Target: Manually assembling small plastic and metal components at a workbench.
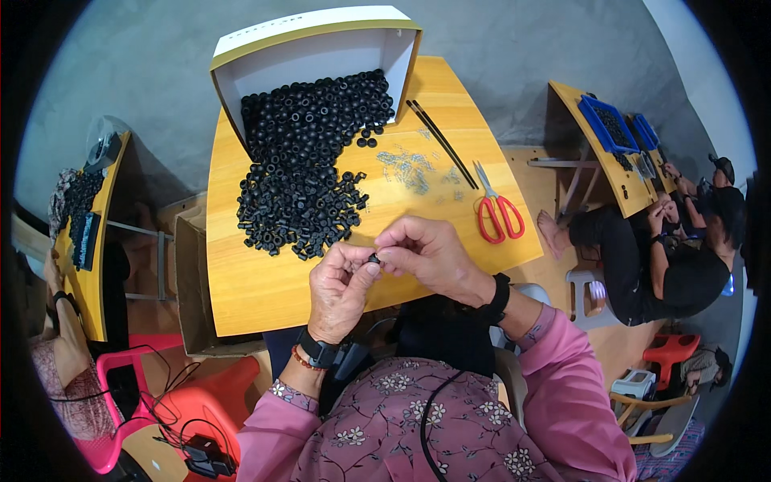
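Near the front edge of the yellow table (281, 301), my left hand (341, 289) pinches a small black plastic part (374, 259) between thumb and fingers. My right hand (426, 257) meets it there, thumb and forefinger pressed together against the same part. Whether the right fingers hold something else too small to see, I cannot tell. Just beyond my hands lies a heap of small black parts (297, 209), some round and hollow, others narrower. The heap runs back into a white-lined box (317, 60) lying on its side. Small silvery metal pieces (408, 170) are scattered to its right.
Red-handled scissors (499, 215) lie at the table's right, beside two thin black rods (442, 143). A cardboard carton (197, 281) stands by the left edge. Co-workers sit at tables on both sides; the right one bears blue trays (608, 124). A red stool (213, 402) is at my left.
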The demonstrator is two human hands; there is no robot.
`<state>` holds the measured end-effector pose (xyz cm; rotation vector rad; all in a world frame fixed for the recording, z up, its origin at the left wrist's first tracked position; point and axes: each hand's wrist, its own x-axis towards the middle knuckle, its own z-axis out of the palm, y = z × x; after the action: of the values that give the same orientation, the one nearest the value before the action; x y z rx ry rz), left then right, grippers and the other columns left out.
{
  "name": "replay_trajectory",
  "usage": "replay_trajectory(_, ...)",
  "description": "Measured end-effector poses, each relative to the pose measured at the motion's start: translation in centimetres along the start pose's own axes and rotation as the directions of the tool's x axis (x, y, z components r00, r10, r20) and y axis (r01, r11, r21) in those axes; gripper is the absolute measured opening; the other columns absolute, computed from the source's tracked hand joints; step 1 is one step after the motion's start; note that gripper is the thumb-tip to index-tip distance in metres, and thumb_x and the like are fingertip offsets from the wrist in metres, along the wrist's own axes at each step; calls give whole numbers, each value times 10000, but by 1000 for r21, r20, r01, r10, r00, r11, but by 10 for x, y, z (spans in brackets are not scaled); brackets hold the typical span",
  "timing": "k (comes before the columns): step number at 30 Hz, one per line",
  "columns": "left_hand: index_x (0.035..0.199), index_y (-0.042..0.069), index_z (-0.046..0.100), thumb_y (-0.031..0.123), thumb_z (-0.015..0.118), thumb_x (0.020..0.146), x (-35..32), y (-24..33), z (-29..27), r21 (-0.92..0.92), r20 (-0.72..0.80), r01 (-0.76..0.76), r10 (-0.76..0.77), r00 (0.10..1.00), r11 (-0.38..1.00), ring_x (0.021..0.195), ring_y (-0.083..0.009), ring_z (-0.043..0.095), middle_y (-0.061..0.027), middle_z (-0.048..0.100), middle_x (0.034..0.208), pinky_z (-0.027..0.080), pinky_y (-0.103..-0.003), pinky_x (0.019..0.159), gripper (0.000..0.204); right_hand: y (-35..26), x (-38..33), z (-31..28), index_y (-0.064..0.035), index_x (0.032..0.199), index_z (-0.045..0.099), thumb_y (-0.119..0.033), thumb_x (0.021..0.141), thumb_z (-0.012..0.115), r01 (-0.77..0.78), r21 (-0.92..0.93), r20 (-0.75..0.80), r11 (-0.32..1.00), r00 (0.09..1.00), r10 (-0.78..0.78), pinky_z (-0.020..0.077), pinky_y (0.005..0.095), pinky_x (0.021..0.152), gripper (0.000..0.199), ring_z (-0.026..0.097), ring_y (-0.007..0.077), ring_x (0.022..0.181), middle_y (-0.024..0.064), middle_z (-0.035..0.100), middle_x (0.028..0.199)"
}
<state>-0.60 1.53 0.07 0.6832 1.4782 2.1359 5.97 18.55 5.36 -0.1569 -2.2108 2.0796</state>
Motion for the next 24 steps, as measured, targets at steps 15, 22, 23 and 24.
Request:
replay_trajectory(15, 1051, -18, 690, 33, 677, 947, -2, 9, 4, 115, -102, 37, -25, 994, 993, 768, -61, 618, -9, 689, 903, 508, -207, 715, 117, -4, -6, 5, -16, 1082, 670, -9, 886, 695, 312, -495, 11, 811, 936, -353, 533, 289, 718, 197, 681, 200, 815, 105, 675, 917)
replay_trajectory(22, 1027, -15, 675, 31, 655, 959, -3, 2, 3, 163, -89, -20, 35, 995, 986, 748, -73, 634, -30, 705, 913, 528, -226, 705, 84, -7, -4, 1, -14, 1066, 686, -16, 911, 669, 382, -582, 121, 718, 914, -388, 528, 276, 673, 156, 685, 194, 779, 94, 688, 903)
replay_trajectory(23, 1047, -13, 666, 48, 648, 967, -2, 1, 2, 126, -101, -7, 20, 995, 992, 757, -91, 646, -58, 714, 921, 536, -238, 714, 102, -6, 2, -1, -14, 1066, 686, -16, 911, 669, 385, -583, 124, 716, 913, -389, 528, 276, 673, 156, 685, 194, 779, 94, 688, 903)
replay_trajectory(24, 1067, -11, 657, 66, 641, 975, -2, 0, 1, 88, -113, 6, 4, 994, 996, 767, -109, 658, -86, 724, 929, 544, -250, 723, 121, -5, 9, -4, 3, 1072, 679, -25, 927, 657, 233, -446, -13, 864, 964, -267, 527, 268, 661, 150, 676, 163, 762, 73, 687, 902)
